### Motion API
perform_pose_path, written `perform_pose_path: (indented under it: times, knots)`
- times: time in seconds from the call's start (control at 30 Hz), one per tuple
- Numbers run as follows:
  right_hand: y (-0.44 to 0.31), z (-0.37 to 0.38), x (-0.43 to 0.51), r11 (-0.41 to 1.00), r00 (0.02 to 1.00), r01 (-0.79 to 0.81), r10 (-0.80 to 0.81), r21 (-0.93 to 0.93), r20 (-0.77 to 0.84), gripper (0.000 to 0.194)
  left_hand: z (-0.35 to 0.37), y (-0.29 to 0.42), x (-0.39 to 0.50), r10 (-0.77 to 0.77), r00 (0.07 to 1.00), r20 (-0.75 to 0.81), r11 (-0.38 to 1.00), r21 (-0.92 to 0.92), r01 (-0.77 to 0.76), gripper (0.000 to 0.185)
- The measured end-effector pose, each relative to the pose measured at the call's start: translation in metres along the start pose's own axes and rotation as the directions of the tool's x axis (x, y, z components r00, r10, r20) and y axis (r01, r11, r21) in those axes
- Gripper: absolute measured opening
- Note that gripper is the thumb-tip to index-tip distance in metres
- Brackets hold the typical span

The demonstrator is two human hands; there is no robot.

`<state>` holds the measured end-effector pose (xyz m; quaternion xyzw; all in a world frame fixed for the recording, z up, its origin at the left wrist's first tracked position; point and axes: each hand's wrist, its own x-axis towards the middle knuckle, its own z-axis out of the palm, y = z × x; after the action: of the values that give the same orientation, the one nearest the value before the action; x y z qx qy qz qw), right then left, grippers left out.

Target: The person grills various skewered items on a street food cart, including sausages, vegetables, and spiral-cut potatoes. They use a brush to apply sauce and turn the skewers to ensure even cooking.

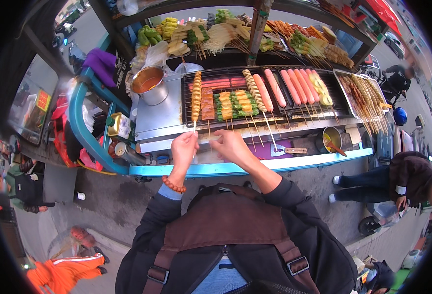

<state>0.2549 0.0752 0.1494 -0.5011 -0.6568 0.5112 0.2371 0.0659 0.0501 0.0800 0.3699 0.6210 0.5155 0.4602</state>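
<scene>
My left hand pinches the stick of a spiral-cut skewer lying at the left of the black grill rack. My right hand is beside the stick of the flat reddish-brown skewer, thumb and forefinger apart; whether it touches the stick is unclear. To the right on the grill are leafy green skewers with yellow-orange pieces, a second spiral skewer, several pink sausages and a pale sliced skewer. A red heating element glows beneath the rack.
A metal pot of reddish sauce stands left of the grill, a tray of skewers right. A scraper and a small pot lie near the blue cart rail. More food is piled behind; people stand around the cart.
</scene>
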Motion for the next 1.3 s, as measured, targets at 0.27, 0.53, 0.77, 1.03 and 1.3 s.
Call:
perform_pose_path:
  times: [0.27,0.53,0.77,1.03,1.3]
  knots:
    - [0.013,-0.029,-0.007,0.979,0.95,0.119,-0.161,-0.165,-0.269,0.031,-0.008,-0.007,0.007,0.051,0.999,-0.001,0.987,0.155,-0.05,0.029]
    - [0.037,-0.064,-0.018,0.779,0.742,0.044,-0.445,-0.626,-0.501,0.021,-0.004,0.025,-0.015,0.549,0.827,-0.121,0.704,0.6,-0.379,0.025]
    - [0.05,-0.06,-0.015,0.592,0.777,-0.068,-0.474,-0.803,-0.415,0.032,0.072,0.041,-0.034,0.556,0.751,0.357,0.301,0.755,-0.582,0.044]
    - [0.065,-0.062,0.004,0.692,0.812,-0.084,-0.369,-0.717,-0.451,0.019,0.088,0.041,-0.016,0.338,0.871,0.357,0.386,0.791,-0.474,0.041]
    - [0.075,-0.07,0.005,0.99,0.842,0.106,-0.041,0.091,-0.537,0.022,0.083,0.038,-0.014,0.505,0.836,0.215,0.537,0.68,-0.5,0.028]
